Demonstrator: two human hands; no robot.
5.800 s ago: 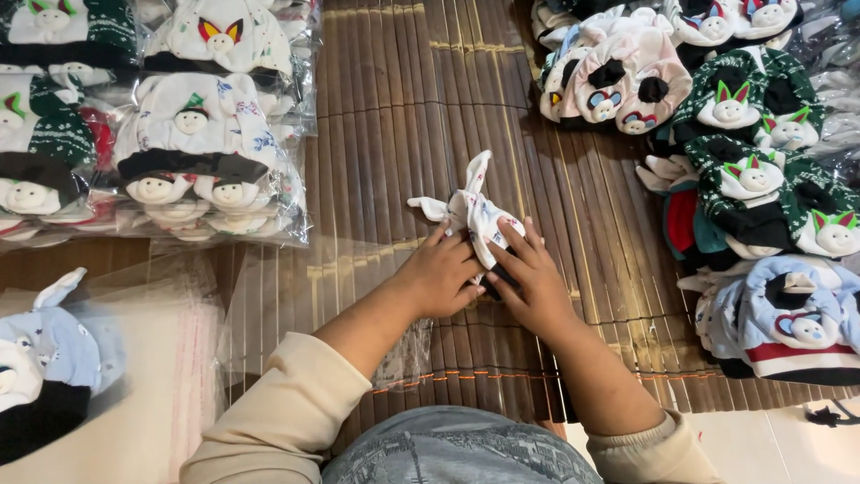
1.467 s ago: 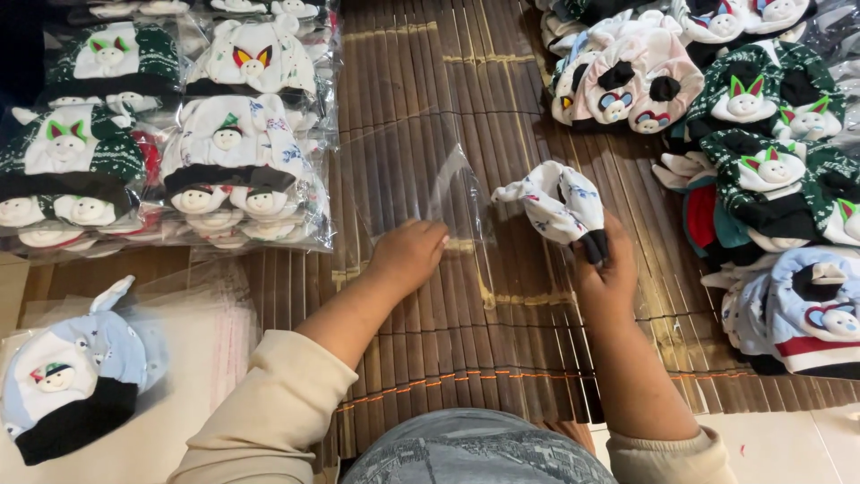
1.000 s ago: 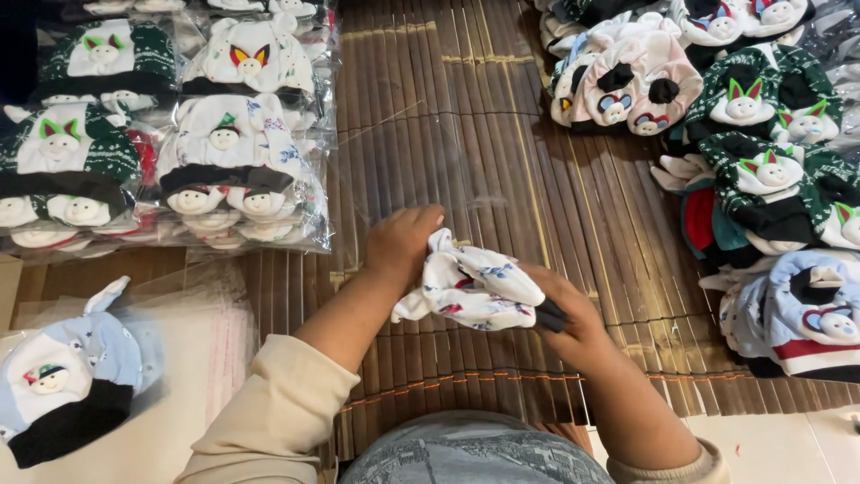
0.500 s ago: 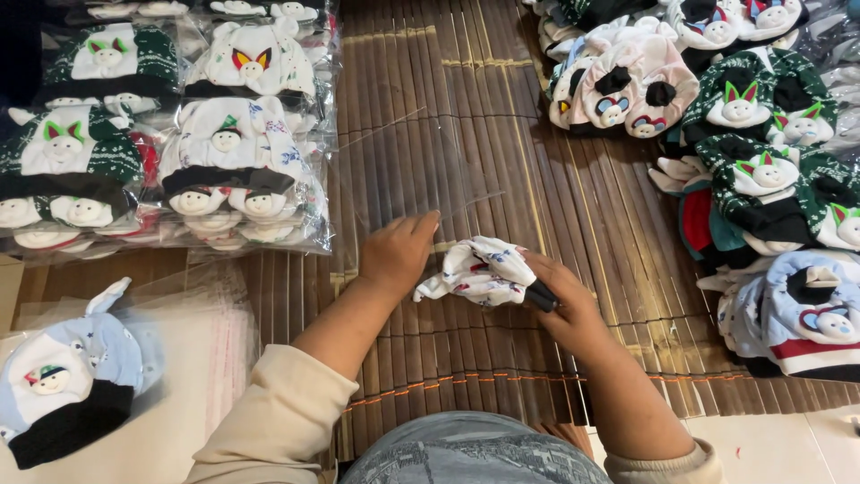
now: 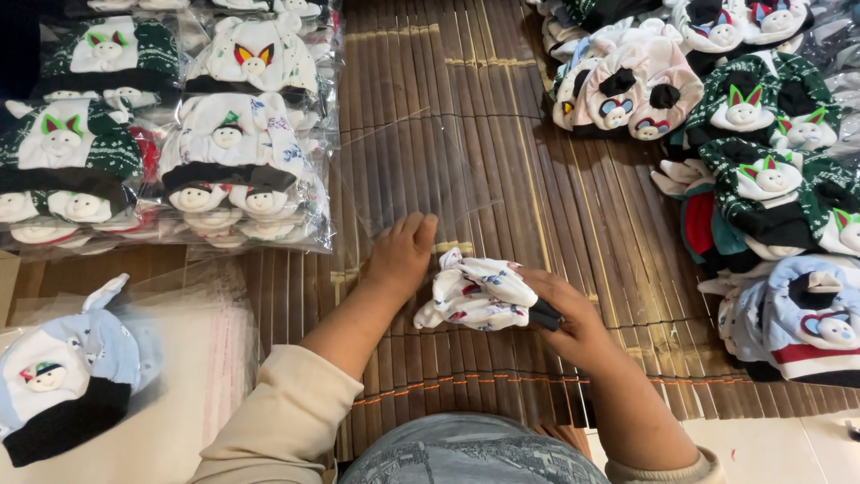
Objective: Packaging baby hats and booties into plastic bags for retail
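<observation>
A brown slatted bamboo mat (image 5: 537, 179) covers the middle of the frame from the top edge down to the person's lap, its thin strips running up and down and bound by a few cross threads. On it, just below the centre of the frame, the right hand (image 5: 573, 318) grips a folded white baby hat (image 5: 479, 294) with small coloured prints and a dark band, fingers curled closed around its right end. The left hand (image 5: 400, 255) lies just left of the hat, fingers together and bent down onto the lower edge of a clear plastic bag (image 5: 412, 175) that lies flat on the mat above the hands; whether it pinches the film cannot be told. At the upper left of the frame sit bagged stacks of hats (image 5: 170, 161), white and green, with small animal faces, wrapped in clear film. At the upper right and right edge lies a loose heap of hats (image 5: 752, 152) in pink, green and light blue, overlapping the mat's side. At the lower left a light blue hat (image 5: 67, 376) with a black band rests on a pile of flat clear bags (image 5: 193, 358) over a pale floor. A pale floor strip also shows at the lower right corner.
</observation>
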